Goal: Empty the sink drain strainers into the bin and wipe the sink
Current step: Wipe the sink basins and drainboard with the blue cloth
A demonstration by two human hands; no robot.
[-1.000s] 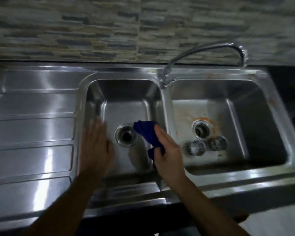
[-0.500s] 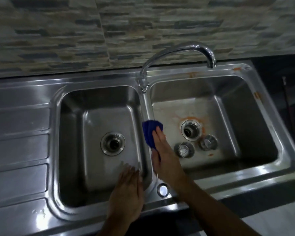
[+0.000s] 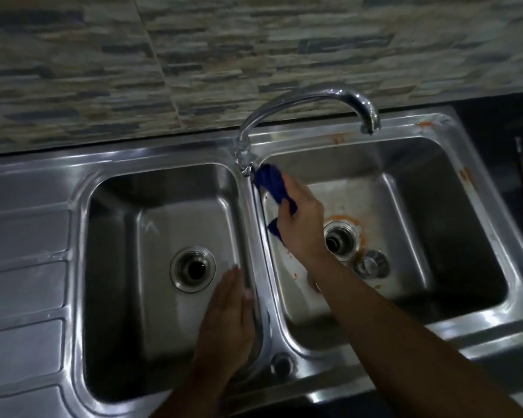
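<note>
A person leans over a steel double sink set in a bench below a stone-look tiled wall, the right hand wiping the right basin with a blue cloth bunched in its closed fingers, the cloth pressed against the basin's inner wall just below the base of the tap. The left hand lies flat, fingers together and holding nothing, against the right wall of the left basin, beside the divider. A strainer lies loose on the right basin's floor just beside its open drain; whether a second one sits under the forearm cannot be seen, and no bin is in view. Orange residue rings that drain, dots the floor near the forearm and streaks the far and right rims, so the wiping looks barely begun here, while the left basin appears clean, its drain open. To do this step well, the cloth should be kept pressed flat, worked down the walls toward the drain, taken over the orange ring and rim marks, and the loose strainer lifted aside so the floor under it gets wiped.
</note>
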